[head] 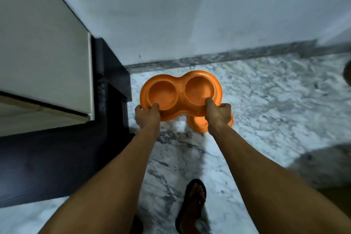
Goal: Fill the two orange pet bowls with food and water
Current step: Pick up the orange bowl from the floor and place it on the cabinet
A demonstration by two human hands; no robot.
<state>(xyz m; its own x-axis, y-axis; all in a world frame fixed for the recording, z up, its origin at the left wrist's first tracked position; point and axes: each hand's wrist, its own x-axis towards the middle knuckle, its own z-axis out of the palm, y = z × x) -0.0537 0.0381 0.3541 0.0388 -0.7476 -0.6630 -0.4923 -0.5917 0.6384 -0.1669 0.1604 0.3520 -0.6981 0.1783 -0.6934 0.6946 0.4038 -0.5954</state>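
An orange double pet bowl hangs above the marble floor, held by its near rim. Both of its round wells look empty. My left hand grips the rim beside the left well, thumb over the edge. My right hand grips the rim beside the right well, thumb reaching into it. A second orange bowl shows partly beneath the first, under my right hand; whether my hand holds it or it rests on the floor I cannot tell.
A white cabinet with a dark base stands on the left. A grey wall with a marble skirting runs behind the bowls. My sandalled foot is on the white-grey marble floor. A blurred grey shape sits at the right.
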